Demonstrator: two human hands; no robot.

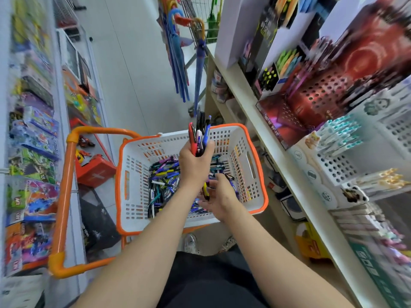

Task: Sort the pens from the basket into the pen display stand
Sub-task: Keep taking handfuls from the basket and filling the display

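A white basket with an orange rim (235, 132) sits on an orange cart in front of me, its bottom covered with several loose pens (163, 181). My left hand (194, 164) is over the basket, shut around a bunch of pens (200, 132) that stick up, red, black and blue. My right hand (219, 196) is lower in the basket, fingers around a yellow and black pen (205, 192). Perforated pen display stands, one red (320, 94) and one white (338, 165), sit on the shelf at right.
The orange cart frame (64, 190) stands left of the basket. A wooden shelf edge (278, 156) runs along the right. Toy packages (33, 138) line the left shelf. Umbrellas (178, 63) hang at the far end of the aisle.
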